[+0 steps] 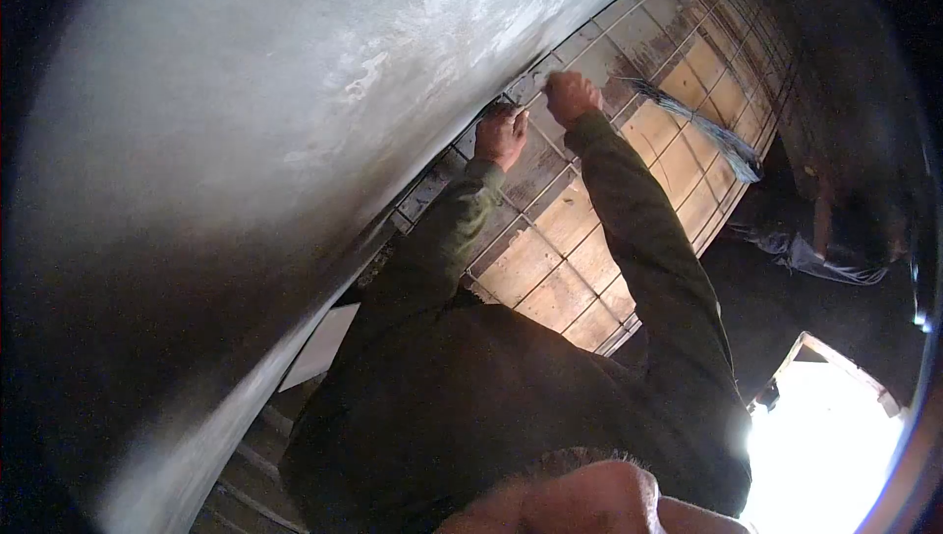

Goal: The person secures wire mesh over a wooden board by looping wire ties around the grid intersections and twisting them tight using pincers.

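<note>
My left hand (501, 137) is closed at the rebar mesh (552, 267), close to the pale wall. Something small and dark shows at its fingertips, too unclear to name. Just to its right, my right hand (573, 99) is curled into a fist over the same edge of the mesh, slightly blurred. What its fingers hold, if anything, is hidden. A bundle of thin tie wire (699, 123) lies across the bars to the right of my right hand. Behind the bars are light wooden boards (560, 224) and grey, stained patches.
A large smooth grey wall (246, 121) fills the left side, tight against the mesh edge. Crumpled plastic sheeting (820, 261) lies in the dark area at right. A bright opening (830, 446) is at lower right. A white panel (319, 347) leans at lower left.
</note>
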The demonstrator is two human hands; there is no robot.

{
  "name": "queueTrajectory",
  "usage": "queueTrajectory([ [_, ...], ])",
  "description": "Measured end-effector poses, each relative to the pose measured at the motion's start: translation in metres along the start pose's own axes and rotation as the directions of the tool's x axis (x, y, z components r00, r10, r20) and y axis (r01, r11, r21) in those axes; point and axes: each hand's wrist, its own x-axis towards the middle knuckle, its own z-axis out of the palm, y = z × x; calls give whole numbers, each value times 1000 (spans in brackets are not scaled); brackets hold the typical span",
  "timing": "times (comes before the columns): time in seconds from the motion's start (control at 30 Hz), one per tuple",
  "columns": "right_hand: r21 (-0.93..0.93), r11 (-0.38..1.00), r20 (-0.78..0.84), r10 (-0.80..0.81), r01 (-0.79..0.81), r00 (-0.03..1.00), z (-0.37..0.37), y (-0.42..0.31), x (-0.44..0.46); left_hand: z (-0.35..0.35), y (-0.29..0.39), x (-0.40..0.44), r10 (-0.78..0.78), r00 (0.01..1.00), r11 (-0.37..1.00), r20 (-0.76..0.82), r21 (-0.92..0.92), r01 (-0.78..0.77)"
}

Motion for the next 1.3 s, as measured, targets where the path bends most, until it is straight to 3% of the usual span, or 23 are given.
queueTrajectory([
  [0.07,-215,976,173,79,-40,982,22,12,-14,0,1,0,-97,995,994,30,-46,98],
  [0.2,-156,982,341,-49,108,939,-14,-15,-49,5,-9,-6,7,999,999,43,32,-8],
  [0.27,251,961,143,-157,117,977,-25,-4,-45,14,-17,-7,1,1000,997,9,-74,0],
  [0.3,282,954,104,-135,101,985,-39,-5,-48,10,-14,-7,-6,999,997,42,-74,9],
  [0.43,190,982,97,-28,10,995,-61,-5,-55,10,-14,-4,-7,997,999,76,-46,10],
  [0.5,52,985,106,-170,165,980,-55,-7,-55,7,-11,-4,13,995,1000,102,-22,-10],
  [0.63,119,950,25,-292,287,956,-41,-28,-20,-1,-6,-2,-28,982,990,188,139,2],
  [0.7,147,988,-64,-28,38,998,-22,-20,3,3,-8,-4,82,996,996,24,-26,-82],
  [0.73,149,988,-69,-26,36,997,-16,-12,7,2,-8,-3,87,996,996,26,-25,-87],
  [0.8,65,976,9,208,-208,978,-5,18,3,2,-5,-3,45,998,999,49,17,-46],
  [0.83,64,975,10,211,-211,978,17,39,-5,2,-6,-2,45,998,999,52,15,-46],
  [0.9,-163,986,184,0,31,983,62,77,-28,6,-7,-4,36,999,998,-15,-44,-37],
  [0.93,-165,986,191,13,20,982,50,68,-44,5,-4,-5,34,999,998,-3,-53,-34],
  [1.0,346,938,334,-95,-29,938,-2,27,-87,-1,2,-2,-20,998,998,52,62,16],
  [1.03,344,938,338,-83,-41,938,-15,20,-97,2,-2,-4,2,999,1000,36,24,-3],
  [1.13,355,928,264,18,-115,964,-31,19,-130,1,-3,1,38,999,998,29,-59,-36],
  [1.2,298,954,-86,43,-15,995,-24,28,-164,1,-2,-1,32,996,999,79,-10,-31],
  [1.23,370,906,-52,239,-204,970,-33,17,-180,4,-4,-2,44,998,998,36,-37,-43],
  [1.27,366,907,-57,246,-209,968,-25,16,-190,6,-6,-3,52,999,997,-6,-64,-52],
  [1.3,394,919,-141,86,-24,986,-8,17,-202,4,-4,-3,69,998,997,0,-38,-69],
])
